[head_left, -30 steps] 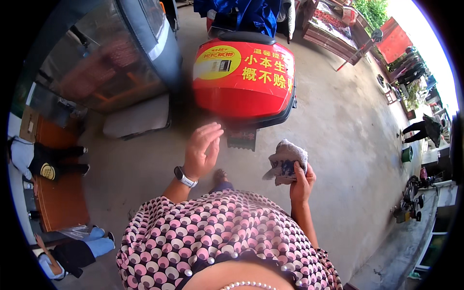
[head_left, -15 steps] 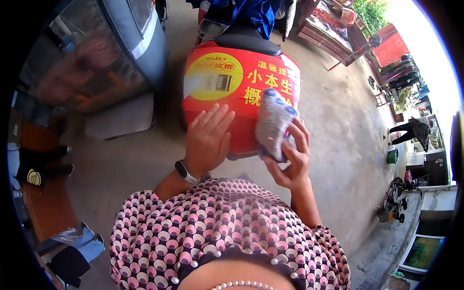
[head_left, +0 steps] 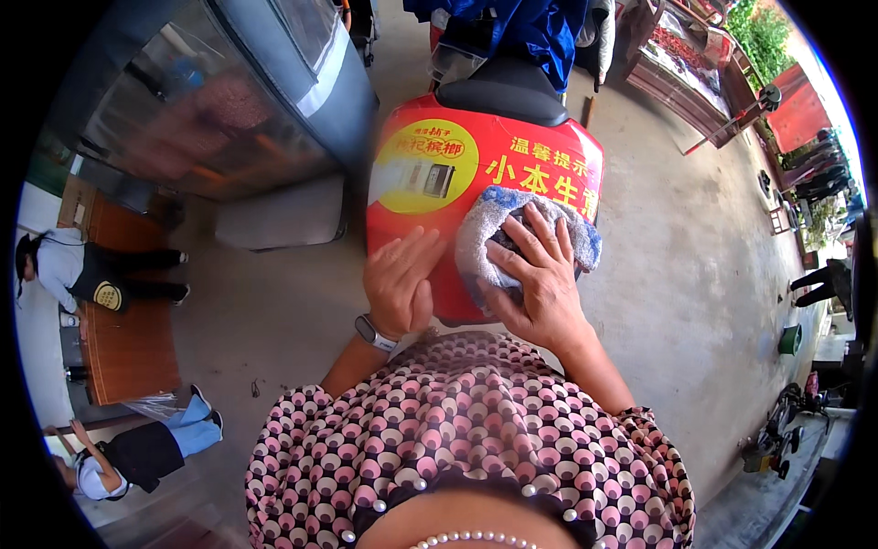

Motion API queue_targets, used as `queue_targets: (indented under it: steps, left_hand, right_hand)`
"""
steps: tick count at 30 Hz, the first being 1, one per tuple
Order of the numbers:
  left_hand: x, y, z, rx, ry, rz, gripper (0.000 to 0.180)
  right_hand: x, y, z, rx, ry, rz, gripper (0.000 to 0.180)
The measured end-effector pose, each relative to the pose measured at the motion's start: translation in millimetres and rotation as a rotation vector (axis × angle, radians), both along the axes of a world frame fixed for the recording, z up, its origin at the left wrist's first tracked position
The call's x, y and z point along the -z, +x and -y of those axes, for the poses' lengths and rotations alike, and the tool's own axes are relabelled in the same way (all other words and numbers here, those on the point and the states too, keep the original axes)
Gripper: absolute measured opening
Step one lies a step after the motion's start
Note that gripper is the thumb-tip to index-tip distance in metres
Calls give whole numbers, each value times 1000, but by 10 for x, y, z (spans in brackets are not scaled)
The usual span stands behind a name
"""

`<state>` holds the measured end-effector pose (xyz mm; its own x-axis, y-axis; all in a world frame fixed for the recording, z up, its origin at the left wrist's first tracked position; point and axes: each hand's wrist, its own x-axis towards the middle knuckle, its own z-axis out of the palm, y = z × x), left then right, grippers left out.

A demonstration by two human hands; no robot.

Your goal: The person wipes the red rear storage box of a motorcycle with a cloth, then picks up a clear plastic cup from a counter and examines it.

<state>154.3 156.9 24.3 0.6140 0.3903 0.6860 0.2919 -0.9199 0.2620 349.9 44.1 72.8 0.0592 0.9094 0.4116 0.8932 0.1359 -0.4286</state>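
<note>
- My right hand (head_left: 540,274) has its fingers spread wide over the cloth (head_left: 476,229), pinning it to the red box (head_left: 430,215). Can't tell if the thumb pinches an edge.
- My left hand (head_left: 398,284) is empty, fingers straight and close together, thumb apart. It's over the box's near left corner; can't tell if it's touching.
- So the cloth sits right under my right fingers, one corner poking past the box's right edge. Push too far that way and I reckon the palm slides off.
- With the fingers that flat, the cloth could bunch or skid out, since the box looks slick.
- If the yellow sticker (head_left: 384,188) has a loose edge, the cloth might snag it.
- Just beyond my right fingertips there's the black seat (head_left: 503,91), then a blue cover (head_left: 540,37); both would block a long reach forward.
- Left of my left fingers: grey pad (head_left: 279,220) and dark canopy (head_left: 334,128), apart from the hand.
- Two people (head_left: 105,274) are farther left, well clear.
</note>
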Motion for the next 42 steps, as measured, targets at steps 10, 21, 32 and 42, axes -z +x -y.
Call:
queue_targets:
  steps: [10,21,32,42]
  left_hand:
    - [136,65,-86,-53,117,136,49]
    - [158,54,-94,-71,119,181,53]
    - [210,61,-120,-38,120,164,57]
    - [268,-87,-61,-134,191,284,51]
  right_hand:
    - [-22,401,-267,-77,3,-9,39]
    - [52,734,-581,12,-12,-39,42]
    - [90,981,-879,149,-73,-30,49]
    - [198,883,-985,81,73,-47,38]
